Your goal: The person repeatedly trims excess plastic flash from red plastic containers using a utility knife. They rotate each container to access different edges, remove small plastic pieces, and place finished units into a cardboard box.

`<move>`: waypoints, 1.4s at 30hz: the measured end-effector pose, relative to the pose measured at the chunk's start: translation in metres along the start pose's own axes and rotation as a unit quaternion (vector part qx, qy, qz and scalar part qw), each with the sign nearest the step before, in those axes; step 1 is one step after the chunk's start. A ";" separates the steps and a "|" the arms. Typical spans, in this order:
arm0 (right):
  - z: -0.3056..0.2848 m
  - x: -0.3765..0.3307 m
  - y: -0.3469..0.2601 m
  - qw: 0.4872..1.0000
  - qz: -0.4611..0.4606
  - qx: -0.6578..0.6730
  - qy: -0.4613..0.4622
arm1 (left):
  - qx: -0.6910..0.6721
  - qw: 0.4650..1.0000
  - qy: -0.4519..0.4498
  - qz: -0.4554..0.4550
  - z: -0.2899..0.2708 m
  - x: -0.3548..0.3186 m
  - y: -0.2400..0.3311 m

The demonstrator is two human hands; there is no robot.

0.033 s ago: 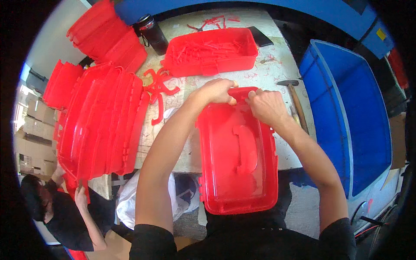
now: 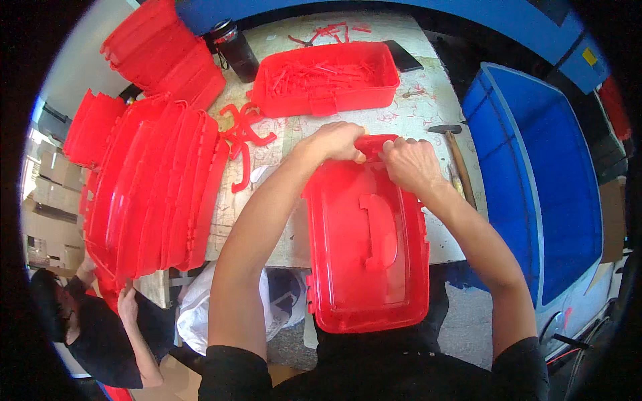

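Left grip (image 2: 340,141) and right grip (image 2: 416,164) both pinch the far end of this red plastic box (image 2: 348,234)!

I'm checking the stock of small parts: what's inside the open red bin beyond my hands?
Inside the red bin is a loose heap of thin red strips. The heap covers the floor, so anything lying beneath it cannot be seen.
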State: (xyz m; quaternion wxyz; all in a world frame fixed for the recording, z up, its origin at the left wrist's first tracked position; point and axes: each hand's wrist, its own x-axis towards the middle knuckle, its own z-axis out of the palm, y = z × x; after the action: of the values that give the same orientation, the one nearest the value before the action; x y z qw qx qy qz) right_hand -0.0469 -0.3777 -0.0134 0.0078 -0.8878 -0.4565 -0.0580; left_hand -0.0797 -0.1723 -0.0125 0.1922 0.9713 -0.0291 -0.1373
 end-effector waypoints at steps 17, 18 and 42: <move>0.019 0.009 -0.015 0.999 -0.034 0.030 0.029 | -0.002 1.000 -0.006 0.011 0.012 -0.010 -0.007; 0.018 0.009 -0.014 0.998 -0.039 0.037 0.036 | 0.002 1.000 -0.012 0.009 0.012 -0.010 -0.006; 0.019 0.014 -0.009 0.993 -0.100 -0.054 0.004 | -0.002 0.998 0.014 0.053 0.019 -0.011 -0.005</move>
State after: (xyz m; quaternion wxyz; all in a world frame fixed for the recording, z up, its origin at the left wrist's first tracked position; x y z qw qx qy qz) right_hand -0.0440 -0.3601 -0.0310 -0.0442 -0.8365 -0.5394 -0.0865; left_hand -0.0957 -0.1735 -0.0288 0.2013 0.9698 -0.0780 -0.1137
